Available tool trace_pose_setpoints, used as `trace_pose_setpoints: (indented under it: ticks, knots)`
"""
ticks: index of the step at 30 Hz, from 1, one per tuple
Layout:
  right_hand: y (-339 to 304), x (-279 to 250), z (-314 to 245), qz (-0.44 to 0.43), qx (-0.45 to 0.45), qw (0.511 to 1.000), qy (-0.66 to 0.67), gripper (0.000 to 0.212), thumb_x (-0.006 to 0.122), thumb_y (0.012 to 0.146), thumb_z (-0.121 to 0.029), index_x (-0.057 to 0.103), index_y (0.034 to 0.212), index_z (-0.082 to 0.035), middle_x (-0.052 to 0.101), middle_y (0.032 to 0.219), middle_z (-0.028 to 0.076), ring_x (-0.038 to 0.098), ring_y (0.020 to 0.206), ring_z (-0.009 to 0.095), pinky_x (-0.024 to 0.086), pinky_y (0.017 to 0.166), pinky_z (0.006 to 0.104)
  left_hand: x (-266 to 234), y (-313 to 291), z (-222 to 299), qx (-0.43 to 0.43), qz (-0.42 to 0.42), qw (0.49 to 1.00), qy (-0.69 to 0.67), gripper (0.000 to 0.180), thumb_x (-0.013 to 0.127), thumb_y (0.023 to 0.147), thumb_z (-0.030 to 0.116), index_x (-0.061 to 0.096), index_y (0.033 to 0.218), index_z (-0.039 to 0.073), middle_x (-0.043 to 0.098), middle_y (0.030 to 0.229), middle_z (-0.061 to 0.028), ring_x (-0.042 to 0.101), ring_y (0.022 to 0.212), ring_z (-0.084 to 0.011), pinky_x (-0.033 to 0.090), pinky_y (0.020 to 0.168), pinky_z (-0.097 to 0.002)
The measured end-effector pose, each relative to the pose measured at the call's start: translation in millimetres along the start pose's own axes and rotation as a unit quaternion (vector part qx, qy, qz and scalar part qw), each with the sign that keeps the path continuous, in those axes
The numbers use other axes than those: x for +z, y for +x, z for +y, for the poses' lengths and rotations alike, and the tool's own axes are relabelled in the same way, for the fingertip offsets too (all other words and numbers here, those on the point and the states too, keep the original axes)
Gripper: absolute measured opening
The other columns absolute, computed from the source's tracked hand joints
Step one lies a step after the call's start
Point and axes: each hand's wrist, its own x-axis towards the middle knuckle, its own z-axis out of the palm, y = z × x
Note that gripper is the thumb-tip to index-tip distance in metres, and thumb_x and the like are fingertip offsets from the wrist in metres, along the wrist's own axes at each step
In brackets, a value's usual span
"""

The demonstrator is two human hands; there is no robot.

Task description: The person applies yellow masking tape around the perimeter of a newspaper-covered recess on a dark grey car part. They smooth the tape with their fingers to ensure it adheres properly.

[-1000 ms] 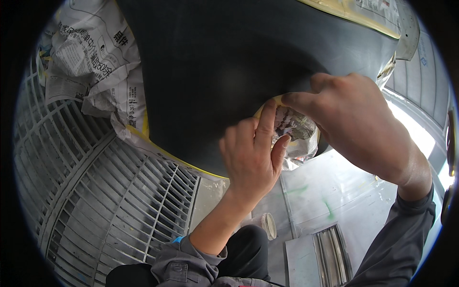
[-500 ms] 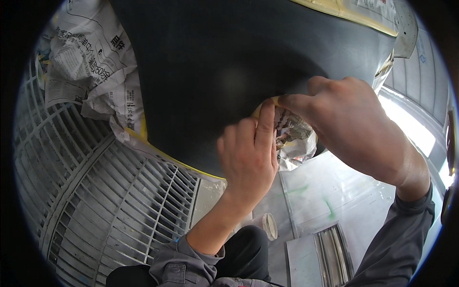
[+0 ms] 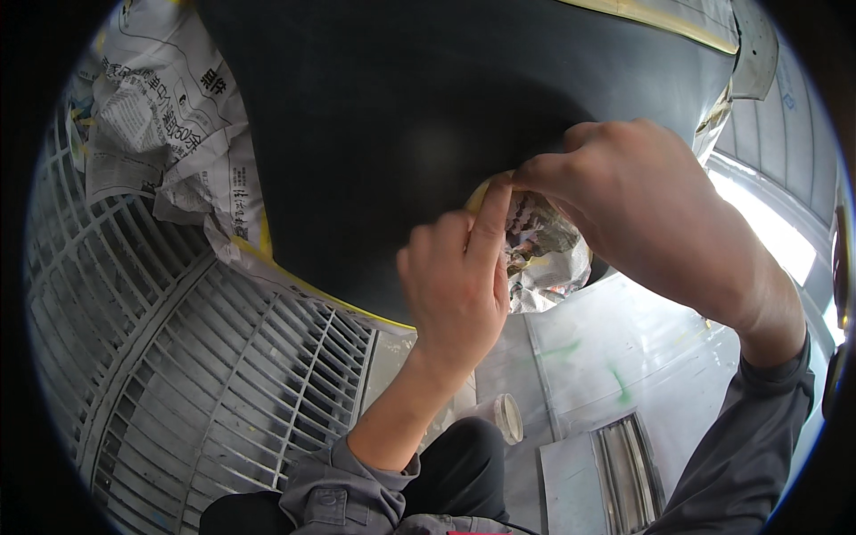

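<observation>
A smooth dark panel [image 3: 374, 125] fills the upper middle of the head view. Crumpled newspaper [image 3: 546, 254] fills a cut-out at its lower right, and yellow masking tape [image 3: 478, 196] runs along the edge of that cut-out. My left hand [image 3: 456, 281] lies against the panel left of the newspaper, its index finger stretched out with the tip pressing on the tape and the other fingers loosely bent. At that same fingertip my right hand [image 3: 637, 214] is closed in a pinch at the tape; the bit between its fingers is mostly hidden.
Newspaper sheets [image 3: 192, 134] edged with yellow tape cover the panel's left side. Metal floor grating [image 3: 223, 383] spreads at lower left. A pale cup [image 3: 508, 419] stands by my knee. A flat piece with a ribbed metal strip [image 3: 629, 464] lies at lower right.
Both hands have shifted slightly up and left along the cut-out's edge. The right fingers now meet the left index fingertip, covering tape that showed between them before.
</observation>
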Motion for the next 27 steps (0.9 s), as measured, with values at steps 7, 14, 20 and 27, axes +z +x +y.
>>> trace_pose_setpoints:
  ticks: [7,14,20,27]
  knots:
    - [-3,6,6,0.047,0.011,0.995,0.084,0.018,0.077,0.097,-0.007,0.084,0.113,-0.007,0.078,0.087,0.013,0.076,0.082,0.035,0.06,0.073,0.0436,-7,3,4,0.001,-0.045,0.998,0.035,0.071,0.074,0.1,0.009,0.055,0.168,0.015,0.061,0.103,-0.0063,0.059,0.092,-0.0272,0.048,0.081,-0.0442]
    - [-19,0,33,0.062,0.017,0.979,0.193,0.022,0.077,0.095,-0.005,0.083,0.117,-0.005,0.079,0.091,0.014,0.077,0.08,0.035,0.061,0.073,0.0429,-6,9,-2,0.033,-0.028,0.998,0.043,0.082,0.08,0.087,0.007,0.057,0.165,0.014,0.058,0.089,-0.0031,0.059,0.081,-0.0247,0.042,0.068,-0.0431]
    - [-46,19,15,0.066,0.045,0.986,0.146,0.03,0.079,0.093,-0.005,0.082,0.123,-0.01,0.076,0.088,0.013,0.075,0.077,0.035,0.06,0.07,0.044,-6,10,-3,0.039,-0.029,0.998,0.044,0.079,0.078,0.089,0.006,0.057,0.165,0.014,0.059,0.087,-0.0024,0.06,0.079,-0.0244,0.042,0.067,-0.0431]
    - [-47,31,13,0.068,0.075,0.99,0.098,0.041,0.081,0.09,-0.005,0.081,0.13,-0.015,0.072,0.084,0.011,0.073,0.073,0.034,0.058,0.067,0.0453,-10,10,0,0.032,-0.05,0.997,0.048,0.071,0.07,0.097,0.002,0.056,0.165,0.01,0.061,0.088,-0.0067,0.06,0.081,-0.0289,0.051,0.079,-0.0444]
